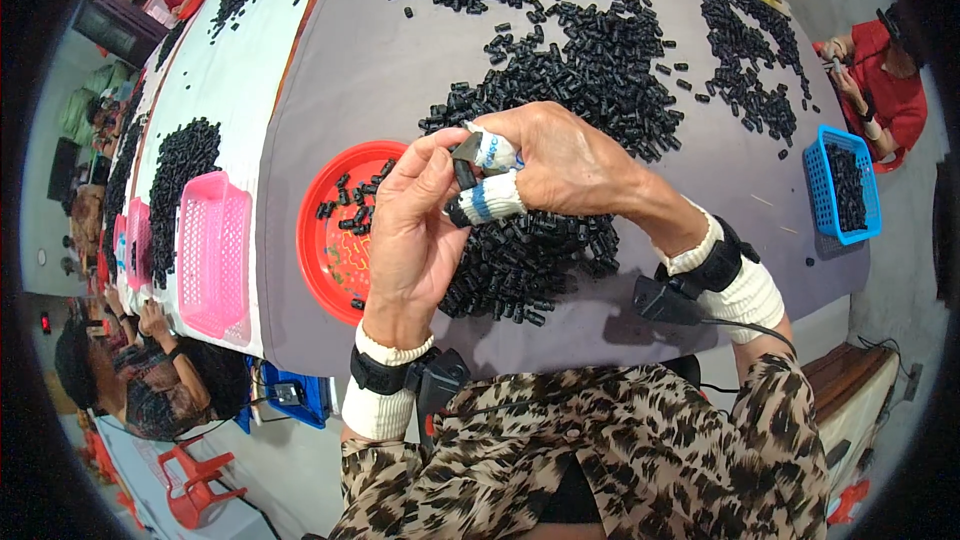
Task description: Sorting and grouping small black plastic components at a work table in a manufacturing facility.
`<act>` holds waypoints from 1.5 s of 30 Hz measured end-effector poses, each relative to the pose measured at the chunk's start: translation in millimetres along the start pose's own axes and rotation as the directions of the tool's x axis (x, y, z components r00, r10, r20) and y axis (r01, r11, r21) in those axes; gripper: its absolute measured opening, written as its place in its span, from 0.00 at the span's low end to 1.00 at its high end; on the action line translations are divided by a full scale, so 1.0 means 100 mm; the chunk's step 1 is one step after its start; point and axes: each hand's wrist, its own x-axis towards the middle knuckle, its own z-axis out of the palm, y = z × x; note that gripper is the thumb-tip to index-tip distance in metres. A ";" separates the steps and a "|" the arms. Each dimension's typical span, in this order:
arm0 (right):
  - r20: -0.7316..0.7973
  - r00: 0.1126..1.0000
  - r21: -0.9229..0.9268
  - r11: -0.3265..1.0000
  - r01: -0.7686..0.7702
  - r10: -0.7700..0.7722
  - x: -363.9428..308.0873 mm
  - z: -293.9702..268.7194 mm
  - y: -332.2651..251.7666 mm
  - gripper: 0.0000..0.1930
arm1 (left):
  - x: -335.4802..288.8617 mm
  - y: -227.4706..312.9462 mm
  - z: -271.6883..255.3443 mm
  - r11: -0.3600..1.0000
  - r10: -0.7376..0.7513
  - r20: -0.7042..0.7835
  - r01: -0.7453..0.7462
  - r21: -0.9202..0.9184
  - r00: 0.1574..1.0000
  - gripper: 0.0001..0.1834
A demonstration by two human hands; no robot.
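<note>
Raised over the table, my left hand (pixel 412 225) and my right hand (pixel 575 160) meet in front of me. Between their fingertips is a small black cylindrical piece (pixel 465 174); my left thumb and fingers pinch it. Two fingers of my right hand wear white fabric covers, one with blue and black bands, and they close against the same piece. A dark grey edge shows at its upper end, too small to make out. Under and behind my hands spreads a big heap of similar black pieces (pixel 580 90). Left of my left hand, a round red tray (pixel 312 230) holds several pieces.
A pink basket (pixel 215 260) stands at the left on a white-covered table (pixel 235 90). At the right edge, a blue basket (pixel 820 180) contains black pieces. Other people sit at the left and right, hands at work. A red stool (pixel 195 480) stands lower left.
</note>
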 end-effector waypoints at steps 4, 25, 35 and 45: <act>0.021 1.000 0.017 1.000 -0.013 0.012 0.01 0.01 0.03 0.15 | 0.00 0.00 0.00 1.000 0.004 -0.005 -0.004 0.005 1.000 0.14; 0.008 0.999 -0.009 0.999 0.037 -0.037 -0.04 -0.01 -0.01 0.13 | -0.01 0.01 0.08 0.993 0.037 -0.047 -0.031 0.114 0.998 0.12; 0.042 0.999 -0.075 0.997 0.023 -0.020 -0.04 -0.01 0.00 0.13 | -0.02 0.02 0.05 0.978 0.049 -0.058 -0.036 0.206 0.997 0.11; 0.059 0.997 -0.034 0.999 0.043 -0.041 -0.04 -0.01 -0.02 0.14 | -0.02 0.05 0.08 0.983 0.015 -0.049 -0.006 0.182 0.999 0.09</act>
